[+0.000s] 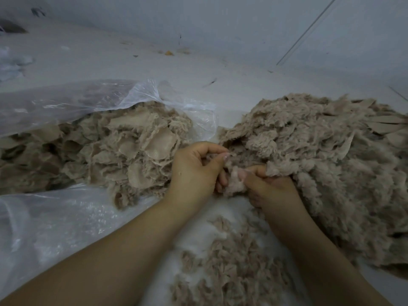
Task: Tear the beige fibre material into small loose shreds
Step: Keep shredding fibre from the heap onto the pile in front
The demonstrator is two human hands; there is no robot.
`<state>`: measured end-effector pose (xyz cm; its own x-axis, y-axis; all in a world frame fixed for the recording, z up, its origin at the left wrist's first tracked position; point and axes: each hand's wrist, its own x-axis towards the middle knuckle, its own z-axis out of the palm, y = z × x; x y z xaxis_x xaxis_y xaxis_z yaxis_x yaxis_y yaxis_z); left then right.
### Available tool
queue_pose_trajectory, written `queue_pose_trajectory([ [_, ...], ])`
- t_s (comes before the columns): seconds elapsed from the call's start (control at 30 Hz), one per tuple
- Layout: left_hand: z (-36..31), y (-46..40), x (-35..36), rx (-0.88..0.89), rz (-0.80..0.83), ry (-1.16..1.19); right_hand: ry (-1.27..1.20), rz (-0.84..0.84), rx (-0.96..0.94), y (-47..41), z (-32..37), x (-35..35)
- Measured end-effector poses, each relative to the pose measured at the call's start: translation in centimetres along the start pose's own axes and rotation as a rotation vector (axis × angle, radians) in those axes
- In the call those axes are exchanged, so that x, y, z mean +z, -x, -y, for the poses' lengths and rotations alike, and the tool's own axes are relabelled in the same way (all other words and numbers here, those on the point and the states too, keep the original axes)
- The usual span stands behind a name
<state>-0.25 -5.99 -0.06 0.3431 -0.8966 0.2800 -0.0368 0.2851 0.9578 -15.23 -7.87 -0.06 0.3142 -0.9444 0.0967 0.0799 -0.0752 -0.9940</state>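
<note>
In the head view, a small clump of beige fibre [234,181] is held between both hands at the centre of the frame; the left hand [194,171] is curled round its upper edge, with thumb and forefinger pinched on a strand; the right hand [270,184] is clenched on the clump's lower right side, its fingers partly buried in fluff. A large heap of loose shreds [320,164] is seen just to the right, touching the right hand; more shreds [229,268] are scattered between the forearms. An open clear plastic bag [66,100] is laid to the left, filled with untorn beige pieces [123,146]; all is spread on a pale floor [231,69].
</note>
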Motion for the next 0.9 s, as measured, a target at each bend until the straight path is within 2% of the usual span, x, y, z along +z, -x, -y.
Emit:
queue_pose_trajectory([
  [0.1,0.5,-0.6,-0.5,0.064,-0.084,-0.090,-0.167,-0.059,0.057,-0.1,0.0,-0.3],
  [0.23,0.7,-0.7,-0.7,0.375,0.018,-0.572,-0.261,-0.079,0.087,0.2,0.2,-0.2],
  [0.27,0.7,-0.7,-0.7,0.406,0.034,-0.644,-0.273,-0.083,0.111,0.1,0.1,-0.4],
  [0.4,0.7,-0.7,-0.9,0.415,0.105,-0.754,-0.313,-0.072,0.126,0.3,0.5,-0.6],
  [0.63,0.1,-0.4,-0.9,0.389,0.344,-0.936,-0.340,-0.055,0.117,0.4,0.4,-1.1],
  [0.77,0.1,-0.1,-0.6,0.331,0.390,-1.053,-0.406,-0.011,0.135,0.8,0.4,-1.2],
  [0.9,0.1,-0.1,-0.4,0.295,0.415,-1.168,-0.418,-0.081,0.240,0.5,0.5,-1.4],
])
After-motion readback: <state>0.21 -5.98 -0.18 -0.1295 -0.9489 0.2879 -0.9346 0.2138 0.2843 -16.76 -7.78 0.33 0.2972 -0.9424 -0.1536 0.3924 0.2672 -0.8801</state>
